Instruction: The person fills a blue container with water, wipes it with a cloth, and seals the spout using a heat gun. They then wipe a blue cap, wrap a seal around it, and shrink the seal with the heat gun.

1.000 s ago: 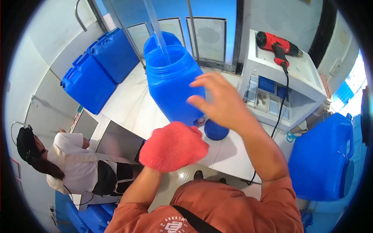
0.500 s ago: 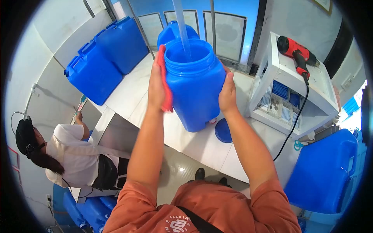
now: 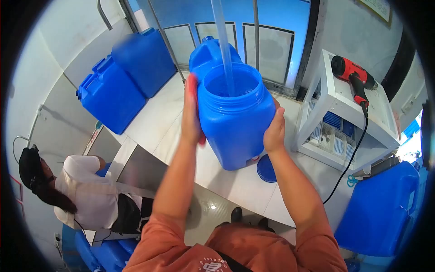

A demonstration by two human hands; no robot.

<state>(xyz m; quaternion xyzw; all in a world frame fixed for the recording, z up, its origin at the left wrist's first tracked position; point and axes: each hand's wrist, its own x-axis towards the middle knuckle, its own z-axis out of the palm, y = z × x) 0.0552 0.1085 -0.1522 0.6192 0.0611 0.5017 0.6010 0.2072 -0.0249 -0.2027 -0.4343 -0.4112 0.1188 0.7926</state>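
Item 1: blue container [image 3: 238, 129], open-mouthed, standing on the worktop [image 3: 165, 138] between my two hands. A clear stream [image 3: 225, 50], apparently water, enters its mouth; liquid shows inside.
Item 2: left hand [image 3: 190, 122], flat against the container's side, with a red cloth [image 3: 192, 88] pressed between.
Item 3: right hand [image 3: 274, 131], cupped on the opposite side, thumb up, bare.
Item 4: blue lid [image 3: 266, 169], loose on the worktop, just beside the container's base.

Hazards, by my judgement. Overflow, if the stream runs on past the rim. Spill outside the mouth, if my hands push the container off the stream's line. Slipping, should the wall or cloth be wet. Splash towards the red and black heat gun [image 3: 352, 75] on the white shelf unit [image 3: 312, 122], should water be knocked that way; its black cord [image 3: 352, 163] hangs down near my right forearm.

Markings. Shirt print [image 3: 212, 265]: white emblem ringed by letters, too small to read with confidence. Framed sheet [image 3: 377, 9], upper right: illegible. Container and heat gun: no brand I can read.
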